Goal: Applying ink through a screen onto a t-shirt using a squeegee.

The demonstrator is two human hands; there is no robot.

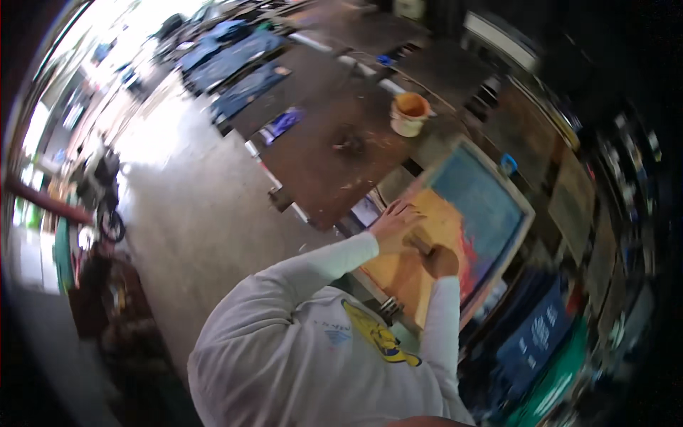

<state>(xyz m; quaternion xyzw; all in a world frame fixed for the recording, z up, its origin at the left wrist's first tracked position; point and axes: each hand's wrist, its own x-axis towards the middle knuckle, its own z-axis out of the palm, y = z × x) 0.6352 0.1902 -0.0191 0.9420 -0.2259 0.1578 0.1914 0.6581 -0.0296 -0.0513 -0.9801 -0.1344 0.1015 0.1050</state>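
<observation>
In the lower centre of the frame, a squeegee handle [422, 245] is gripped by the closed right hand [440, 260] and by the left hand [393, 222], whose fingers are wrapped over it, on the orange-inked printing screen [475, 206]. Farther off, above centre, an orange-stained ink bucket [410, 114] is seen on the dark worktable [320, 153].

Another person's two hands [416, 238] on a squeegee [421, 244] over an orange-smeared printing screen [478, 206].

I see a pale concrete floor [192, 206] washed by strong daylight from the upper left. A long dark worktable [334, 135] runs along it, with blue cloth pieces [235, 64] laid farther back and cluttered shelving [612, 185] at right.
</observation>
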